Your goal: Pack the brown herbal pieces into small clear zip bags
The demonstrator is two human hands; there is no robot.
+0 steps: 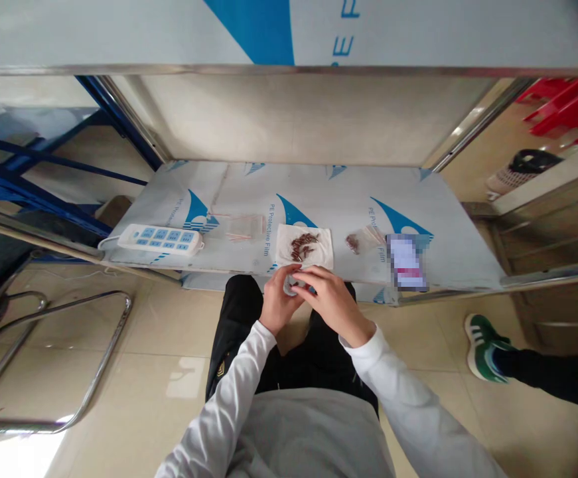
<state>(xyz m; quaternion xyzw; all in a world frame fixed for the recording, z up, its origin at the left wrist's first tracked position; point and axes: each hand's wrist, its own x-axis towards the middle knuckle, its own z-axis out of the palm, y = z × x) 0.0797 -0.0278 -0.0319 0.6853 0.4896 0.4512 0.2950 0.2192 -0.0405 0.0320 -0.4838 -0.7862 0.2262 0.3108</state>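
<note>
Both hands meet at the front edge of the shelf, above my lap. My left hand (279, 299) is closed around a small clear plastic bag (291, 285) with a few dark bits in it. The fingers of my right hand (332, 295) pinch at the same bag from the other side; whether they also hold a piece is too small to tell. Just beyond my fingertips lies a white tissue (283, 247) with a heap of thin dark-brown pieces (302, 245) on it. To the right sits a small clear zip bag (361, 239) with similar brown pieces inside.
Flat clear zip bags (246, 228) lie left of the tissue, and a white power strip (159, 239) stands farther left. A phone (408, 262) rests at the right on the film-covered shelf (458, 245). Another person's green shoe (485, 348) is on the floor at right.
</note>
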